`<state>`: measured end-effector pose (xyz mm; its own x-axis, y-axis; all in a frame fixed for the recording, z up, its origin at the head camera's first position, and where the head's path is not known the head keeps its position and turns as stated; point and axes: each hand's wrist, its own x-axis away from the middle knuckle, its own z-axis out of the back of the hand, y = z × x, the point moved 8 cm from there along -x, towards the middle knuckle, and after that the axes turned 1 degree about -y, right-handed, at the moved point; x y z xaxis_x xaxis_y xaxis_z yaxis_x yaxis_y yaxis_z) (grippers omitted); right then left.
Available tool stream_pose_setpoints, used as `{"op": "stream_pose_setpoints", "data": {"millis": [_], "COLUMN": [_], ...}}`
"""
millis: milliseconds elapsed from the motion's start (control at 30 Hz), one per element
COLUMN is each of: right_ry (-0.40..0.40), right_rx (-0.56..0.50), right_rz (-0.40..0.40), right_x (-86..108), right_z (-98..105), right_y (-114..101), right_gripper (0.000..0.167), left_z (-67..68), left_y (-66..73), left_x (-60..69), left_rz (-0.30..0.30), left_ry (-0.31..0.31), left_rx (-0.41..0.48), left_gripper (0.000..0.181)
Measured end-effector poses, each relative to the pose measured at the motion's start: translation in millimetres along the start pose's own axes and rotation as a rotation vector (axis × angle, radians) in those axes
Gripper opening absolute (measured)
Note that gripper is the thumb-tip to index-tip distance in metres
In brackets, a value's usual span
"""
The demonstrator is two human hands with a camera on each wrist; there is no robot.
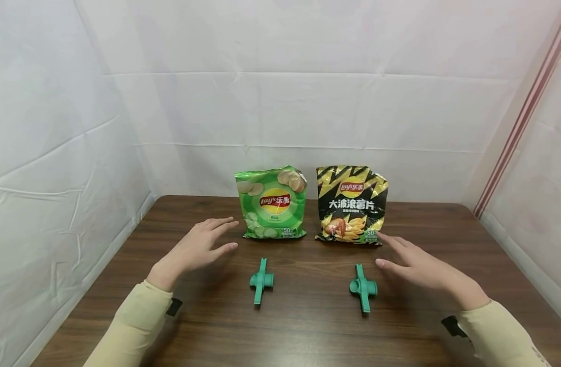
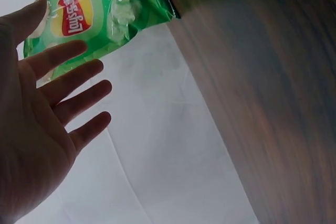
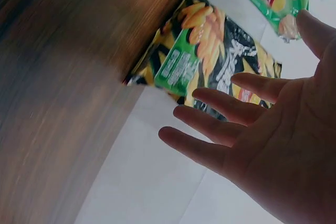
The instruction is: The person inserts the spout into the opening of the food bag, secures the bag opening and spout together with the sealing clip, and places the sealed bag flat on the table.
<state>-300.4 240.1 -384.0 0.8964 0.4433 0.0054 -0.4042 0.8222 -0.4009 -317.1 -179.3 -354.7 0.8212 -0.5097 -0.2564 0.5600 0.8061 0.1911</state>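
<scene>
My left hand [image 1: 199,247] hovers over the table with fingers spread and holds nothing; the green Lay's chip bag [image 1: 272,206] stands just beyond its fingertips. In the left wrist view the green bag [image 2: 79,14] shows behind the thumb and index finger. My right hand [image 1: 415,264] also has its fingers extended and holds nothing, near the lower right corner of the black and yellow Lay's chip bag [image 1: 351,204]. That bag [image 3: 210,51] fills the upper middle of the right wrist view. Two teal bag clips with round spouts lie between the hands, a left clip [image 1: 261,280] and a right clip [image 1: 363,287].
The brown wooden table [image 1: 303,331] is enclosed by white cloth at the back [image 1: 308,112] and both sides. Both bags stand upright near its back edge, a narrow gap between them. A red stripe [image 1: 521,122] runs down the cloth at the right.
</scene>
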Motion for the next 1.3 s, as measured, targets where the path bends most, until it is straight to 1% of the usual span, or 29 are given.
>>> {"op": "stream_pose_setpoints", "data": {"millis": [100, 233, 433, 567, 867, 1100, 1300], "right_ry": [-0.017, -0.041, -0.095, -0.114, -0.16, -0.219, -0.239], "right_rx": [-0.01, -0.024, -0.033, -0.03, -0.062, -0.072, -0.085], "right_rz": [0.015, 0.027, 0.054, 0.079, 0.126, 0.124, 0.139], "right_x": [-3.1, -7.4, -13.6, -17.8, -26.5, -34.3, -41.3], "right_z": [-3, -7, -12, -15, -20, -25, -29], "right_y": [-7, -15, -28, -37, -55, -69, -82], "right_gripper": [0.073, 0.073, 0.076, 0.077, 0.073, 0.073, 0.074], "left_z": [-2.1, -5.3, -11.2, -13.3, -15.9, -18.9, -20.3], "left_y": [2.9, 4.9, 8.2, 10.2, 15.9, 19.8, 21.4], "left_x": [-1.9, -4.0, -6.6, -7.7, -10.7, -12.4, -13.6], "left_rz": [-0.019, -0.025, -0.041, -0.041, -0.052, -0.07, -0.066], "left_ry": [0.004, -0.005, -0.024, -0.027, -0.037, -0.042, -0.045], "left_rx": [0.008, 0.021, 0.014, 0.015, 0.028, 0.036, 0.053], "left_gripper": [0.055, 0.054, 0.053, 0.053, 0.054, 0.051, 0.05]}}
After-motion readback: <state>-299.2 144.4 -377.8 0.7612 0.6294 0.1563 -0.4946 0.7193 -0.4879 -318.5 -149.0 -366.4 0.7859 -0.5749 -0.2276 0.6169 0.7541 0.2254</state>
